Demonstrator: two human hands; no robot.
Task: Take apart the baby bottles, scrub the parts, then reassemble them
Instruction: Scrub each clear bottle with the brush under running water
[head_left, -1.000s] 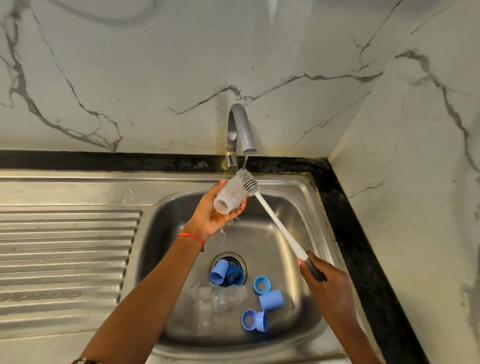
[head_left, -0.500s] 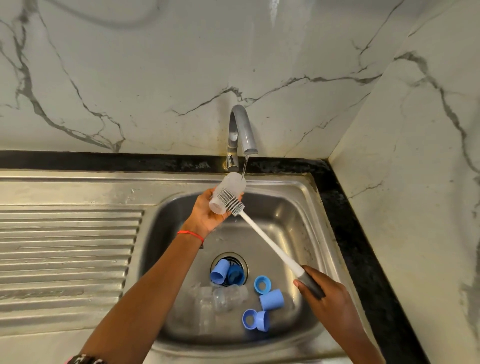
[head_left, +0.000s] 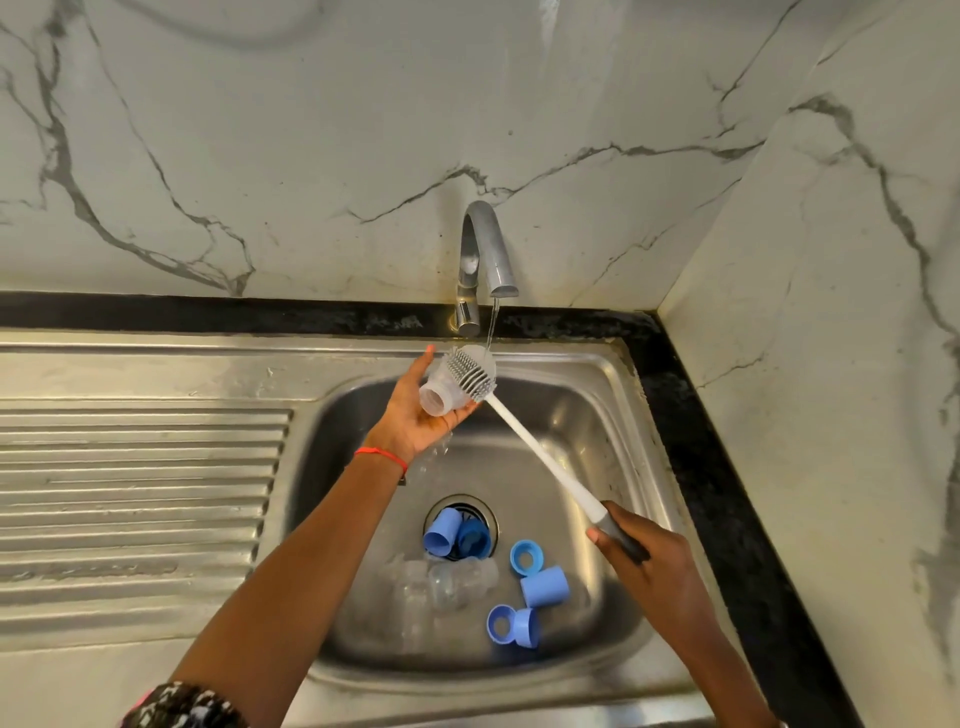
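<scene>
Translucent bottle (head_left: 441, 392) cradled in left hand (head_left: 415, 421) fingers; right hand (head_left: 644, 566) fingers grip brush (head_left: 470, 371) handle.

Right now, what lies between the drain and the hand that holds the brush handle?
In the head view, only bare wet steel of the sink floor lies between the drain and the right hand; a blue ring sits just below that line.

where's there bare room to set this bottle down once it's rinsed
The ribbed steel drainboard left of the sink basin is bare. So is the basin floor behind the drain, under the tap. The near floor is crowded with blue caps, blue rings and clear bottle parts.
</scene>
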